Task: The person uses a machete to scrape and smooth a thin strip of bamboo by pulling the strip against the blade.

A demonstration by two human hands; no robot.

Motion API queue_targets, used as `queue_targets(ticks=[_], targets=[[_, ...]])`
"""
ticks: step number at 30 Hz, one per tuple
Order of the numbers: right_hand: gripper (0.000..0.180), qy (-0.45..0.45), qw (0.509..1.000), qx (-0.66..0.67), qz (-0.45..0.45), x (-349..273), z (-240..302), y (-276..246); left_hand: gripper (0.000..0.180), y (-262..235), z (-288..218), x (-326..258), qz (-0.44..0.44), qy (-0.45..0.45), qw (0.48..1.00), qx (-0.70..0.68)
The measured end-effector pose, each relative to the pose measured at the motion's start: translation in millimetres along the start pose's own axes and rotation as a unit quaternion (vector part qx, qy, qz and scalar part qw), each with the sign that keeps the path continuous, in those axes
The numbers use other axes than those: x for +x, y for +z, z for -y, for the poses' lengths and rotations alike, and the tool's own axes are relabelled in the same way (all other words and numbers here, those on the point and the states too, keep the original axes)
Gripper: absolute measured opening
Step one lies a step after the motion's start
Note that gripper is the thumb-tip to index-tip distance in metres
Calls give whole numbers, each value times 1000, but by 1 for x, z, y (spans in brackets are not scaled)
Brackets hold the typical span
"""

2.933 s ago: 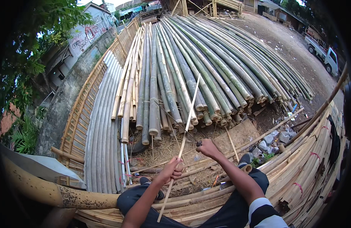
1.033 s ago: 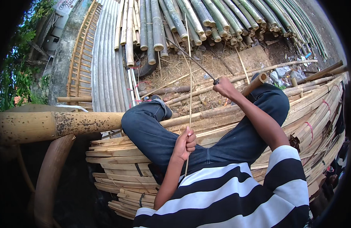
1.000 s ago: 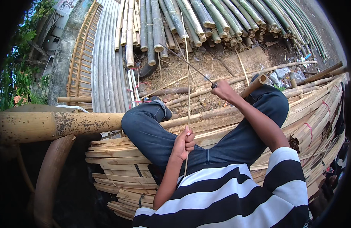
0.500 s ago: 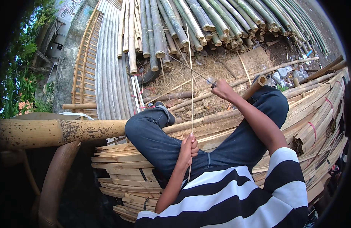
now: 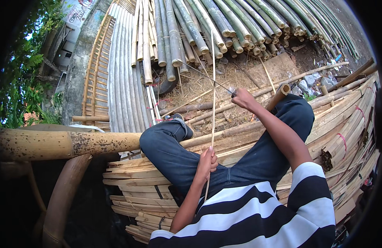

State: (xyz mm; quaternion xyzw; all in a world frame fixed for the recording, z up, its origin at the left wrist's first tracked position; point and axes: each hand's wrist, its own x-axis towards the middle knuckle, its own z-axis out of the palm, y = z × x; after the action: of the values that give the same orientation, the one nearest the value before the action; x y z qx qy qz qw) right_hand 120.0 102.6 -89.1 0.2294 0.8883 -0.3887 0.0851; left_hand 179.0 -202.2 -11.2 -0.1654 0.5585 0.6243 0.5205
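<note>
I sit on a stack of flat bamboo slats [image 5: 141,182] in dark jeans and a striped shirt. My left hand [image 5: 207,162] is closed around a long thin bamboo strip [image 5: 213,99] that stands nearly upright in front of my knee. My right hand [image 5: 242,98] is stretched forward and grips the handle of a long narrow blade [image 5: 203,77], whose edge lies against the strip higher up. The strip's top end reaches toward the pole ends beyond.
A large pile of green and yellow bamboo poles [image 5: 207,29] lies ahead, with grey poles [image 5: 124,82] to its left. A thick brown bamboo [image 5: 62,144] crosses at my left. Bundled slats [image 5: 348,128] stack up on the right. Shavings cover the ground [image 5: 207,87].
My view has tipped down from the pile toward my lap. My left hand has slid down the strip close to my body, while my right hand stays out front with the blade.
</note>
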Motion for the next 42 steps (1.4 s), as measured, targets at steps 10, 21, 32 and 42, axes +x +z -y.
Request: queue_targets(ticks=[10, 21, 32, 42], targets=[[21, -200, 978, -46, 33, -55, 57, 25, 36, 10, -28, -20, -23, 70, 996, 39], [22, -166, 985, 45, 9, -54, 56, 14, 36, -10, -58, -9, 15, 47, 998, 36], [22, 52, 991, 100, -68, 23, -6, -19, 36, -21, -1, -38, 55, -42, 997, 42], [20, -253, 960, -100, 71, -66, 75, 41, 34, -7, -34, 4, 19, 36, 999, 12]])
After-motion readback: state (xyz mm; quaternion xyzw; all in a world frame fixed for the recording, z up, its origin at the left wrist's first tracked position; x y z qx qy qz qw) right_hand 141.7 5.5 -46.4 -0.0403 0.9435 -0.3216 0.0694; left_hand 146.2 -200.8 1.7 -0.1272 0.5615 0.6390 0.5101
